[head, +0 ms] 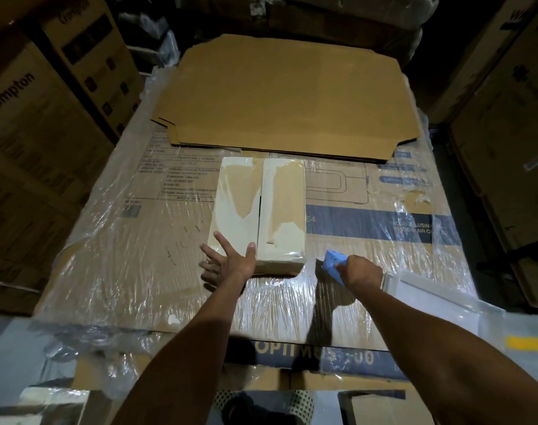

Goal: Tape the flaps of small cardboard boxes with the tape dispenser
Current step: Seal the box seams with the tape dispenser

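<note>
Box (258, 214): small, pale, flaps shut, sitting on the plastic-wrapped carton (132, 262)
Left hand (231, 260): fingers spread, pressing the box's near corner
Right hand (361, 271): curled round the blue tape dispenser (333, 262), just right of the box

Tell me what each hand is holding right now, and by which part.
The right hand grips the blue tape dispenser by its near end; which part that is cannot be told. The left hand holds nothing: its spread fingers rest on the small box at its near left corner.
</note>
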### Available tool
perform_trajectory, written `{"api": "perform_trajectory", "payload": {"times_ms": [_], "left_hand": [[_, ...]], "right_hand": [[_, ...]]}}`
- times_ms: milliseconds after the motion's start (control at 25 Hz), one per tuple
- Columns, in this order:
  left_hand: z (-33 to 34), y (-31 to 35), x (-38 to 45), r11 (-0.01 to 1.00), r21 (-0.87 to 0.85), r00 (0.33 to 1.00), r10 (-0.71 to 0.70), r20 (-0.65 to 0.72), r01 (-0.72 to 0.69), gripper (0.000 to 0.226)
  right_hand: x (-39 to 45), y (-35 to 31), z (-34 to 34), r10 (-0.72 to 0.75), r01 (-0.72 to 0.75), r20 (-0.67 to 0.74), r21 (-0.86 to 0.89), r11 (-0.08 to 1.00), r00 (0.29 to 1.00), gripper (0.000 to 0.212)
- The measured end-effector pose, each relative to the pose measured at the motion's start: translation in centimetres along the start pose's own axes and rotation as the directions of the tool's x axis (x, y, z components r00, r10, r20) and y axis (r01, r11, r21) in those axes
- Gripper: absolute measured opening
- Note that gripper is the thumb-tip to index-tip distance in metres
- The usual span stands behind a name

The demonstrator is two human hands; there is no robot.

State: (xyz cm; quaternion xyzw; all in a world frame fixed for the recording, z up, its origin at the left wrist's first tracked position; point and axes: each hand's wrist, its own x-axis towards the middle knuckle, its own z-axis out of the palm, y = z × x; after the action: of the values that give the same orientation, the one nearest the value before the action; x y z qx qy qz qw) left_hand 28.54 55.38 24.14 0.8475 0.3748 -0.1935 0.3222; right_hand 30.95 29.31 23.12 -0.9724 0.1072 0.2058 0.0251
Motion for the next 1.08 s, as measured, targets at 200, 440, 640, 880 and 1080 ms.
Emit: {"api": "perform_trajectory", "payload": {"times_ms": [200, 440, 640, 880, 1080], "left_hand": [[-1.9, -2.0, 1.6, 0.994, 0.049, 0.994, 0.097, -0.048, -0.094, 0.129], [-1.4, -4.4, 2.7, 0.931, 0.226, 0.947, 0.310, -0.080, -0.286, 0.138], [-2.0, -4.5, 2.7, 0.906, 0.291, 0.948, 0.317, 0.012, -0.306, 0.134], [-3.7, -3.3, 2.5, 0.585, 0.646, 0.814, 0.573, 0.099, -0.490, 0.125], [-2.4, -4.1, 3.4, 0.396, 0.710, 0.666, 0.733, 0.138, -0.583, 0.083]], "right_hand": [[2.3, -3.2, 4.1, 0.055, -0.079, 0.125, 0.201, 0.977, 0.991, 0.025], [2.3, -5.9, 7.2, 0.043, -0.094, 0.215, 0.235, 0.967, 0.976, 0.036], [0.9, -5.6, 6.2, 0.162, -0.229, 0.182, 0.450, 0.863, 0.970, 0.022], [-4.1, -12.0, 2.2, -0.142, 0.400, -0.544, 0.391, 0.829, 0.827, 0.011], [-3.9, -14.9, 2.4, -0.620, 0.653, -0.354, -0.035, 0.757, 0.700, 0.024]]}}
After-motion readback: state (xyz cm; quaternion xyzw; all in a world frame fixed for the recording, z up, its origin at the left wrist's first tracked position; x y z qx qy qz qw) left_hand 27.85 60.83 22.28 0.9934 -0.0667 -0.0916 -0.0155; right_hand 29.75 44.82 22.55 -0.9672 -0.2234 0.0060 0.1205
